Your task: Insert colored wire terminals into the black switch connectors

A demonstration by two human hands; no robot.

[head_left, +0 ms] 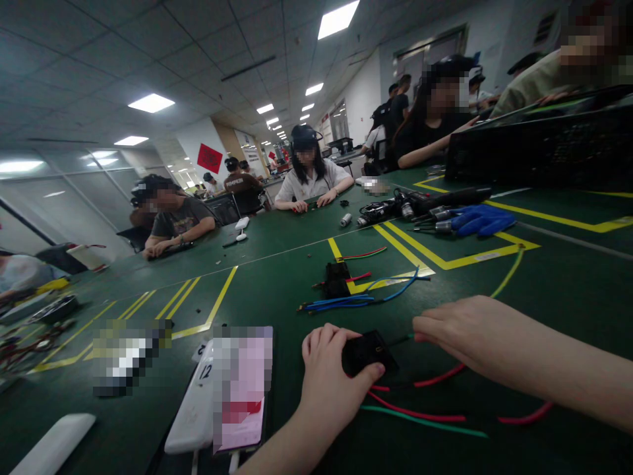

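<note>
My left hand (329,376) is wrapped around a small black rectangular housing (370,353) on the green table, thumb at its near edge. To the right, my right hand (465,330) has its fingers closed on a green wire (406,338) whose dark end reaches the housing's right side; whether it is inserted is unclear. A yellow-green wire (512,272) rises behind that hand, probably the same one. Red wires (420,409) and another green wire (430,423) lie in front of the housing. Beyond my hands sit similar black housings (337,280) and several blue wires (341,302).
Left of my hands lie a phone (247,389) and a white power bank (190,402) with cables. Farther back are tools (435,201) and a blue glove (482,220). A large black case (544,142) stands at right. Several people sit around the table, marked with yellow tape (217,307).
</note>
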